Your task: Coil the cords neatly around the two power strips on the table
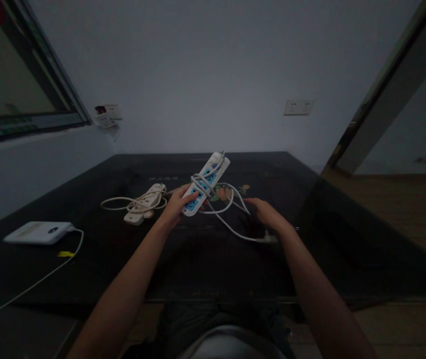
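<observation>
My left hand (177, 204) is closed round the near end of a white power strip with blue sockets (206, 183), holding it raised and tilted above the black table (86, 249). Its white cord (223, 209) is looped a few turns around the strip and trails down to the right. My right hand (264, 213) is over the table with the cord running through its fingers; the plug (269, 240) lies near the wrist. The grip of the right fingers is dim but they look curled on the cord.
A second cream power strip (143, 203) with its cord wrapped lies on the table left of my left hand. A flat white device (38, 232) with a cable sits at the far left. Wall sockets (298, 106) are behind; a doorway opens at right.
</observation>
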Demonstrator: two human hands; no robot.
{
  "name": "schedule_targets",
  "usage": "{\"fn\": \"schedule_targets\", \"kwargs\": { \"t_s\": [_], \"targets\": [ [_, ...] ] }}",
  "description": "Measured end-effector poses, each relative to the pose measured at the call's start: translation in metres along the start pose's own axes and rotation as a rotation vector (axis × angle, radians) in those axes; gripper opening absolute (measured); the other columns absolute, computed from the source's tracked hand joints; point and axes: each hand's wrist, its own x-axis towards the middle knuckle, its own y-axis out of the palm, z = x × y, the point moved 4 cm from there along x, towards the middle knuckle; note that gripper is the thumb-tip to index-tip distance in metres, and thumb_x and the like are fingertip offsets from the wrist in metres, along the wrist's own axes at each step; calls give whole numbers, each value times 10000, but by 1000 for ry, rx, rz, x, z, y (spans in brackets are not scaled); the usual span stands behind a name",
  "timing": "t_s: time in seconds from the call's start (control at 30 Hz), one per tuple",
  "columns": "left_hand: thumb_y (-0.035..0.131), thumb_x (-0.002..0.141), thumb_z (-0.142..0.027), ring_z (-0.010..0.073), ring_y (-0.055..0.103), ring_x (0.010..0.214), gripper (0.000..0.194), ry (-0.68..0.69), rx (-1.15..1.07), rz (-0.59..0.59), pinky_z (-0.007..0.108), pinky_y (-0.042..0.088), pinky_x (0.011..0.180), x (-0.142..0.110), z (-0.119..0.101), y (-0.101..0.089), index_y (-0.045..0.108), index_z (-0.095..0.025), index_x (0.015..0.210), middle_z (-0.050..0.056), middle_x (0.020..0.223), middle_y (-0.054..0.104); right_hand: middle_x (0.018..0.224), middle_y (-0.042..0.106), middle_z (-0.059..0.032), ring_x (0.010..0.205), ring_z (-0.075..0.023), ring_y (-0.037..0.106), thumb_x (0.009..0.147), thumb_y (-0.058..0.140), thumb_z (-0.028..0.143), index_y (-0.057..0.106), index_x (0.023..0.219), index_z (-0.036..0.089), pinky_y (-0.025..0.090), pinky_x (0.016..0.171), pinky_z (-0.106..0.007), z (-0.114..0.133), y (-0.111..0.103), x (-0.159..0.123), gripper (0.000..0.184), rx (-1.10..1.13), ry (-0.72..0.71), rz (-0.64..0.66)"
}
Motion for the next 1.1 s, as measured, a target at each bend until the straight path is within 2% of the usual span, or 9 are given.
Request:
{"fn": "schedule_targets", "kwargs": {
  "t_s": [0.07,0.13,0.3,0.47,0.63,0.73,0.9,1.0,1.1],
  "targets": [
    [745,674,-356,222,694,732,572,11,25,-19,290,553,615,-1,-1,1,575,-126,1169,100,951,716,1012,706,-61,1006,-239,621,668,495,15,724,914,236,385,1013,-456,11,-10,1,402,34,-16,-162],
    [739,677,-365,231,691,771,599,28,74,-22,308,548,664,-1,0,2,564,-117,1194,113,994,708,924,711,-59,900,-217,643,757,524,141,716,894,218,460,922,-431,24,-11,2,248,203,-17,-220],
    [740,660,-385,307,577,1120,635,130,353,93,412,436,964,-4,0,11,583,-122,1216,135,1235,619,797,710,-52,739,-181,651,736,643,364,702,859,179,520,757,-349,43,21,-1,230,652,82,19],
    [732,660,-382,311,504,1205,660,169,568,382,440,331,1053,-18,-3,35,576,-143,1256,123,1295,580,816,716,-41,768,-189,638,606,748,516,696,786,196,512,787,-349,36,36,-8,371,677,186,-8],
    [734,677,-343,268,537,1160,624,81,598,723,382,380,1009,-34,3,55,579,-194,1263,90,1273,598,775,712,-77,701,-178,657,748,560,667,725,791,164,513,756,-340,59,45,-18,531,690,207,349],
    [730,698,-345,245,580,1083,584,30,643,932,322,429,941,-43,8,63,594,-210,1250,70,1199,638,760,705,-84,718,-171,659,736,499,733,722,754,139,502,778,-331,76,49,-26,635,671,171,537],
    [723,715,-383,220,623,976,541,-88,631,1114,278,470,859,-50,13,70,623,-204,1215,53,1096,684,872,704,-59,819,-166,637,718,675,552,715,899,145,471,814,-316,94,55,-35,447,465,-18,682],
    [722,712,-413,217,621,986,521,-90,650,1072,290,459,891,-48,14,69,643,-210,1185,49,1105,682,883,692,-37,828,-159,627,720,723,378,694,927,158,472,810,-316,99,58,-36,303,423,-28,661],
    [716,713,-437,228,601,1041,486,-50,692,1028,311,431,940,-46,14,66,666,-217,1145,58,1140,668,903,671,-41,842,-156,616,777,661,337,675,921,159,476,789,-308,105,54,-36,229,393,-63,578]
  ]
}}
